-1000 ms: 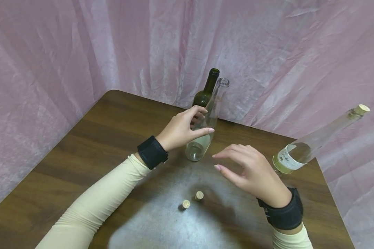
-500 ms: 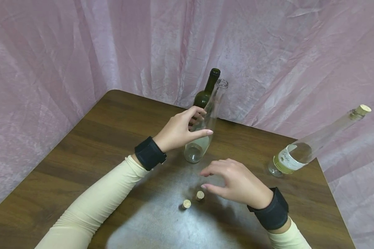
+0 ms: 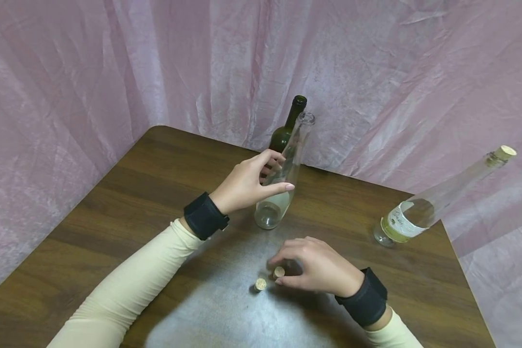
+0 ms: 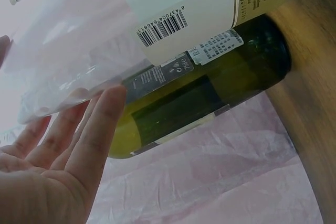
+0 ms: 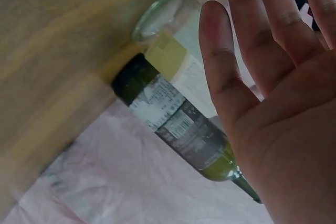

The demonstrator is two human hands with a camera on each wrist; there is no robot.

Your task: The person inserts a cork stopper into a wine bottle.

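In the head view my left hand (image 3: 248,181) holds the clear glass bottle (image 3: 290,179) at its body, thumb in front and fingers behind. In the left wrist view the fingers (image 4: 86,135) lie against the glass, close to the white label with a barcode. My right hand (image 3: 319,266) reaches low over the table, thumb and fingers parted on either side of a cork (image 3: 279,272); whether they touch it I cannot tell. A second cork (image 3: 260,284) stands just to its left. The clear bottle's mouth is uncorked.
Behind the clear bottle stands a green glass bottle (image 3: 282,137), also uncorked. To the right is another clear bottle (image 3: 402,223) with a cork (image 3: 505,153) in its mouth. A pink curtain (image 3: 200,63) hangs behind the brown wooden table (image 3: 126,193).
My right hand has moved left and down to the farther cork. My left hand and the clear bottle have shifted slightly left together. Both loose corks stay in place.
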